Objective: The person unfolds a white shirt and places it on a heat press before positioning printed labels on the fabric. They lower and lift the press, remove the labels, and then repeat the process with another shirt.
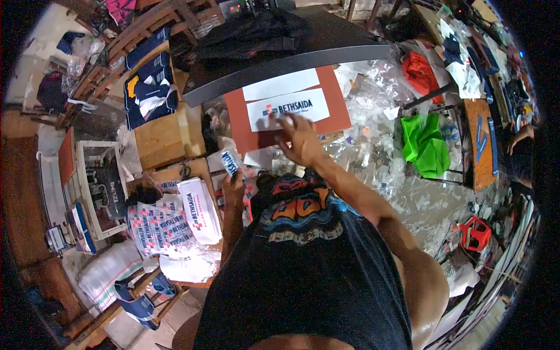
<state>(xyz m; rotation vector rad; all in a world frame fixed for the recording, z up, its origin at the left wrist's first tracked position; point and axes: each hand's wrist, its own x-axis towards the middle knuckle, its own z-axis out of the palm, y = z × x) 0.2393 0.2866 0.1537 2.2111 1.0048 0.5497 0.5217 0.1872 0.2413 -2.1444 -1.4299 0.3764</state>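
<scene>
My right hand [300,140] reaches over the lower edge of a white sheet printed BETHSAIDA [315,105], its fingers spread and slightly bent. That sheet lies on a reddish-brown board [340,111], below a second white piece [262,87]. To the left and lower, my left hand [233,184] is closed around a small printed transfer piece [229,161] with BETHSAIDA lettering. Beside my left arm are a stack of white printed pieces [201,213] and a spread of printed transfers [157,227].
A dark table or machine edge [286,64] runs behind the board, with black cloth [251,35] on it. Folded dark garments [150,87] lie at left. Green cloth [426,146], red cloth [419,73] and plastic scraps are at right. Part of another person [519,143] shows far right.
</scene>
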